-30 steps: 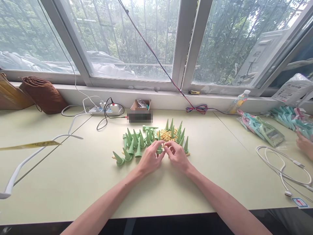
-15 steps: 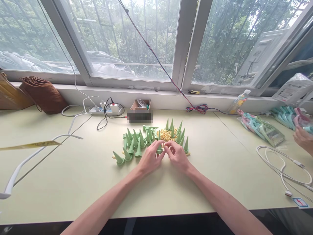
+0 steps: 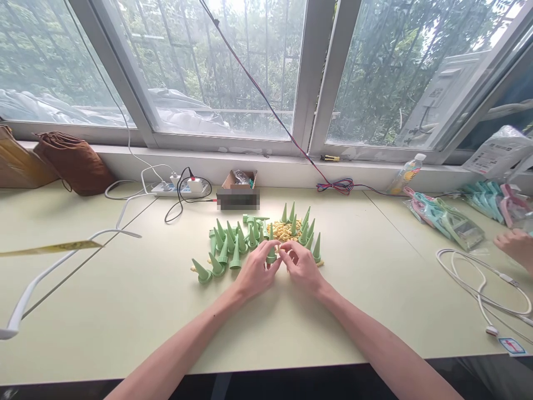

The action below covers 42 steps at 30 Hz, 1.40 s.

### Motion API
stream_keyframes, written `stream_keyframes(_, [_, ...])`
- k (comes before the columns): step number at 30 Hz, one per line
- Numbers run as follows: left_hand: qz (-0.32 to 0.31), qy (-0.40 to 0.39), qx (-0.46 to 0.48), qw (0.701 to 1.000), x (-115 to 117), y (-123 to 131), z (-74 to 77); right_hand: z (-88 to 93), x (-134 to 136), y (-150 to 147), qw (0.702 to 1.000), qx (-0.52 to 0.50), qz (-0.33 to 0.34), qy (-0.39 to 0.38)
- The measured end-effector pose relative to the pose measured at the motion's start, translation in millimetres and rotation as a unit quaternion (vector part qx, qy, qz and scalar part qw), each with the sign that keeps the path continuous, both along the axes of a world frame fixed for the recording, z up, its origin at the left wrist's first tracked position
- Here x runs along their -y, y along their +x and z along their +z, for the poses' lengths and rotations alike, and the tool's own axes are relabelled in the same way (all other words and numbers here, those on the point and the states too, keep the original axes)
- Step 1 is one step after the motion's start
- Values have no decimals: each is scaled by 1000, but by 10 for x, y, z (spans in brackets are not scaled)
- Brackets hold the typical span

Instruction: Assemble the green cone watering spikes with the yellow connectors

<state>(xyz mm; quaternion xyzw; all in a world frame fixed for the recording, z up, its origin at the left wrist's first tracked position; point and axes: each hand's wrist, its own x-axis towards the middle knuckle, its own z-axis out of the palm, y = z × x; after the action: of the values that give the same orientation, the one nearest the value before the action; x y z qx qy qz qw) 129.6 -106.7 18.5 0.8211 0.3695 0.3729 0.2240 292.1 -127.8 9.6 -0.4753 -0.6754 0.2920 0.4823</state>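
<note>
My left hand (image 3: 257,271) is closed around a green plastic cone spike (image 3: 271,256), which stands point up between thumb and fingers. Close against it, my right hand (image 3: 303,265) pinches a small pale-yellow piece (image 3: 280,249) at the cone's right side; the fingertips hide most of it. Several green cone spikes (image 3: 235,256) with ribbed collars stand or lie left of and behind my left hand. Beyond my right hand is a pile of small yellow pieces (image 3: 285,229), with more upright green cones (image 3: 317,248) around it.
A small cardboard box (image 3: 240,179), a power strip (image 3: 183,190) and a coiled red-black wire (image 3: 338,186) lie along the window side. To the right are a bottle (image 3: 408,174), bagged pastel plastic items (image 3: 447,218), a white cable (image 3: 478,280) and another person's hand (image 3: 517,247).
My hands stay nearly in place, fingertips together at the cone. At the right edge, the other person's hand has moved down, away from the pink plastic item.
</note>
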Motion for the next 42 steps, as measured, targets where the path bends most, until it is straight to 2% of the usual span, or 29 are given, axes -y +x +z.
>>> stream_keyframes(42, [7, 5, 11, 1000, -14, -5, -9, 29, 12, -1, 1000, 6, -7, 6])
